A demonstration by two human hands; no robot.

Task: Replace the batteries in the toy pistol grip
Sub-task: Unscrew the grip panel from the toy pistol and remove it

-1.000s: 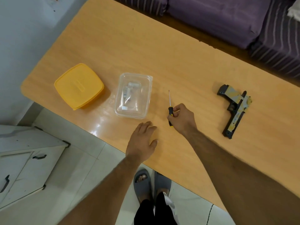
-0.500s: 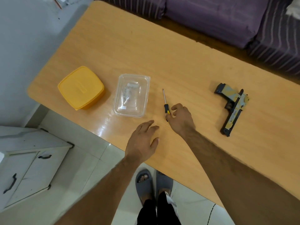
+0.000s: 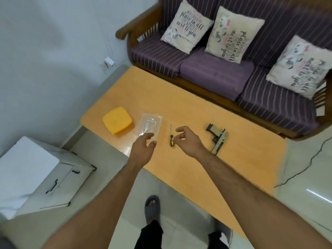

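Nearest, one grey slipper (image 3: 152, 209) on the pale tiled floor (image 3: 179, 229), black trouser legs below it. To the left, a white cabinet (image 3: 41, 177) with dark handles. Above the floor, two bare forearms reaching out over the near edge of an orange wooden table (image 3: 206, 177). Left hand (image 3: 142, 149) raised over the table, fingers loosely curled and relaxed, gripping nothing, fingertips overlapping the near end of a clear plastic container (image 3: 150, 126); contact with it cannot be told. Right hand (image 3: 186, 141) just right of a screwdriver (image 3: 172, 136), fingers loosely bent and parted, thumb and forefinger near the black-and-yellow handle but apparently not closed on it; touching or apart cannot be told for certain. Screwdriver flat on the table, shaft pointing away. Inside the clear container, something small and pale, too blurred to name. Left of it, a yellow container (image 3: 117, 119) with its lid on. Well to the right of the right hand, the toy pistol (image 3: 217, 139) flat on its side, black with yellowish patches, untouched. Beyond the table, a wooden-framed sofa (image 3: 212, 74) with purple striped cushions, three printed pillows (image 3: 186, 26) leaning on its back. Far left, a plain pale wall (image 3: 45, 60).
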